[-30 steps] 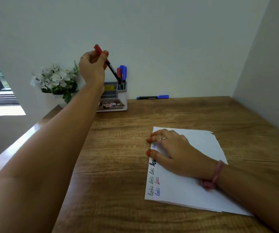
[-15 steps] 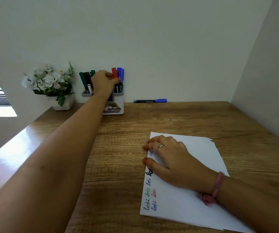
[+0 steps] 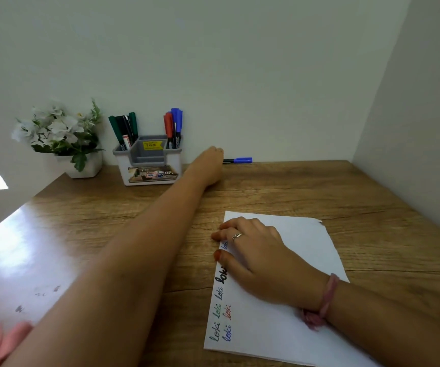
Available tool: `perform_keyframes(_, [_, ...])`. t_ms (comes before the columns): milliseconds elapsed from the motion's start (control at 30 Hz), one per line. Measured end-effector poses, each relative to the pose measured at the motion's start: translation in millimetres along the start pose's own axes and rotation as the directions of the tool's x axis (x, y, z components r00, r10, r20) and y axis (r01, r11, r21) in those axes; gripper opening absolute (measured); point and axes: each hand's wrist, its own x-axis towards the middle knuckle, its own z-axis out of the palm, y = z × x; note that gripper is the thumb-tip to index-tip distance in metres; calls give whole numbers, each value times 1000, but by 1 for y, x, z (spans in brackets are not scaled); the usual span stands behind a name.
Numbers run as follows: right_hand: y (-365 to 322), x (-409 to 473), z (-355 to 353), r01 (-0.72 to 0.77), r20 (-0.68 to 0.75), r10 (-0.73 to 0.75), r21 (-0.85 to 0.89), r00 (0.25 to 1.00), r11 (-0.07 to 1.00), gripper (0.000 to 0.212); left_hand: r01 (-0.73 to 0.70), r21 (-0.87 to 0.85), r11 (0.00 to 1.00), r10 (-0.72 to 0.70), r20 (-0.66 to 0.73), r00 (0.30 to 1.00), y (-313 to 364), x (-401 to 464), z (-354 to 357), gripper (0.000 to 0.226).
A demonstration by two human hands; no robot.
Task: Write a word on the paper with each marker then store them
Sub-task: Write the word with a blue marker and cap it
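We see the blue marker (image 3: 238, 160) lying flat on the wooden desk (image 3: 293, 186) against the back wall, its long axis running three to nine o'clock; the blue cap points to three o'clock and the black barrel toward nine. Our left hand (image 3: 209, 165) reaches across the desk, and the marker sits just at its three o'clock side; the fingertips meet the barrel's dark end, yet we cannot tell whether they have closed on it, since the back of the hand hides the fingers.

Our right hand (image 3: 256, 250) rests flat with fingers spread on the white paper (image 3: 306, 247), holding nothing; it wears a ring, and a pink band circles the wrist. Along the paper's nine o'clock edge we read "loki" written several times, in green, blue, red and a bold black.

At ten o'clock from the left hand stands the grey and white organizer (image 3: 147, 165); green and black markers (image 3: 125, 128) fill its left compartment, red and blue markers (image 3: 174, 125) its right. It carries a yellow price sticker too small to read and a front label showing "OP". A pot of white flowers (image 3: 60, 133) stands at its nine o'clock side.
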Motion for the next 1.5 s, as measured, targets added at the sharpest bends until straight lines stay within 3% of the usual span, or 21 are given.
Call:
perform_keyframes(100, [1,1,0,8,-4,-8,-8,1000,1000,45,51,75,996,-57,78,995,0,5,10,37])
perform_keyframes(267, [1,1,1,10,-11,-10,-11,1000,1000,43,77,301,951,-98,54,994,-1,12,13,38])
perform_keyframes(367, [1,2,1,5,-23,-5,-2,1000,1000,42,95,338,936,-127,74,989,-2,12,11,38])
perform_keyframes(633, [-4,3,0,-76,-8,77,96,997,992,36,-9,222,975,-2,51,999,8,-19,-4,32])
perform_keyframes(733, [-6,1,-6,-96,0,98,222,995,970,39,-47,82,995,50,-38,998,9,-44,-19,25])
perform_keyframes(867, [-2,4,-18,-102,-101,150,369,984,924,42,-135,-60,989,129,-92,987,10,-81,-53,24])
perform_keyframes(1033, [10,10,-44,-78,-345,193,320,918,944,23,-304,-37,952,299,-92,950,23,-135,-106,23])
perform_keyframes(1133, [16,7,-49,-74,-369,172,264,914,962,37,-404,-81,911,393,-117,912,35,-161,-121,21])
perform_keyframes(1233, [17,8,-41,-75,-337,151,228,929,971,17,-431,-217,876,407,-150,901,43,-172,-115,41])
perform_keyframes(1267, [16,9,-40,-75,-324,172,291,930,954,8,-407,-320,856,378,-150,913,44,-174,-111,55])
perform_keyframes(1300, [15,10,-41,-86,-298,222,408,929,909,11,-373,-398,838,350,-130,928,43,-174,-106,70])
perform_keyframes(1367, [12,11,-47,-94,-163,295,714,941,694,23,-311,-413,856,322,-44,946,41,-174,-96,79])
perform_keyframes(1433, [10,11,-50,-120,-1,261,887,965,446,36,-287,-380,879,328,47,944,40,-175,-86,62])
perform_keyframes(1500, [10,10,-49,-150,94,189,939,977,308,41,-287,-359,888,349,122,929,44,-178,-79,36])
